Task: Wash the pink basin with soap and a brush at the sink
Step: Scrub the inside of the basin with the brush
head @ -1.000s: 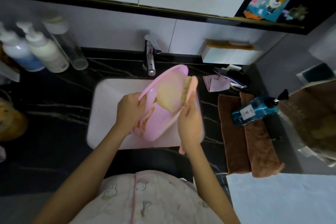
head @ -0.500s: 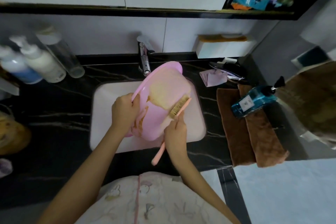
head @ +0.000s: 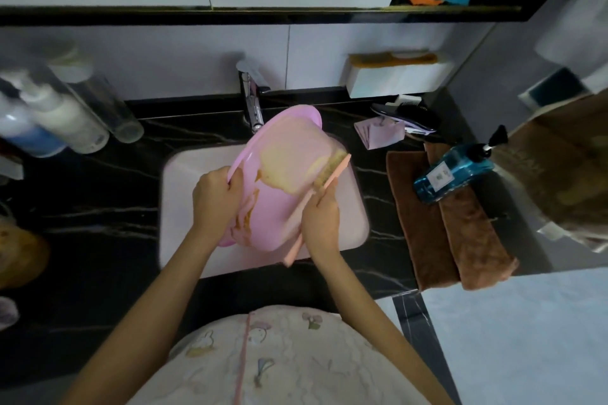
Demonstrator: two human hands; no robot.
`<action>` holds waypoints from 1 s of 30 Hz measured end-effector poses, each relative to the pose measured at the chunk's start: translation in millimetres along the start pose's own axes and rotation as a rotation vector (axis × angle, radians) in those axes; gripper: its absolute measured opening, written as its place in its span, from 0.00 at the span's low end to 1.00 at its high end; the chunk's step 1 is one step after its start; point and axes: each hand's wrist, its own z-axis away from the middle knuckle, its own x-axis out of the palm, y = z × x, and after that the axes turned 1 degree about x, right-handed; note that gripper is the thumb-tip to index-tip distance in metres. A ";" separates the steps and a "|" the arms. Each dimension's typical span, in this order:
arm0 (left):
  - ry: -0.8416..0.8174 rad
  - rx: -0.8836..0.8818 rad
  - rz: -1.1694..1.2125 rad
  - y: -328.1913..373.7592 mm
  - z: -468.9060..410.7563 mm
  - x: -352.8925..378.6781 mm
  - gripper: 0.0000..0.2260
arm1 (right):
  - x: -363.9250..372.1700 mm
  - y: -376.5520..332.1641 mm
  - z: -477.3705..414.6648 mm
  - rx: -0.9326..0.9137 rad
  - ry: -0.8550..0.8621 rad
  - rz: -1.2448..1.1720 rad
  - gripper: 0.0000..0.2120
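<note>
- The pink basin (head: 279, 181) is tilted on edge over the white sink (head: 184, 217), just below the faucet (head: 251, 105).
- My left hand (head: 215, 199) is clamped on the basin's near rim.
- My right hand (head: 320, 219) is closed around the pink brush (head: 324, 179); its bristles touch the basin's soiled right wall.
- A blue soap bottle (head: 452, 171) lies on the brown towels (head: 447, 223), well apart.

The pink plastic basin (head: 279, 181) is tilted over the white rectangular sink (head: 184, 207), below the chrome faucet (head: 251, 102). Right of the sink, the blue pump bottle (head: 452, 174) lies on two brown folded towels (head: 450, 227).
</note>
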 end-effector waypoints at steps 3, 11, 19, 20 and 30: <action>0.006 0.018 0.014 -5.7 -4.6 -3.3 0.22 | 2.8 13.8 19.5 0.057 -0.133 0.072 0.22; 0.017 0.009 0.011 0.9 -2.8 -4.8 0.21 | -15.7 -12.3 32.9 -0.189 -0.117 0.659 0.33; -0.099 -0.019 0.085 -9.0 4.5 -6.3 0.07 | -23.6 -40.7 10.0 -0.348 -0.155 0.863 0.31; -0.115 -0.042 0.163 -18.3 10.6 -7.5 0.09 | -32.4 -44.1 0.7 -0.338 -0.153 0.859 0.30; 0.056 -0.181 0.203 -39.3 29.5 -4.6 0.14 | -49.1 -52.6 -39.8 -0.411 -0.224 0.626 0.24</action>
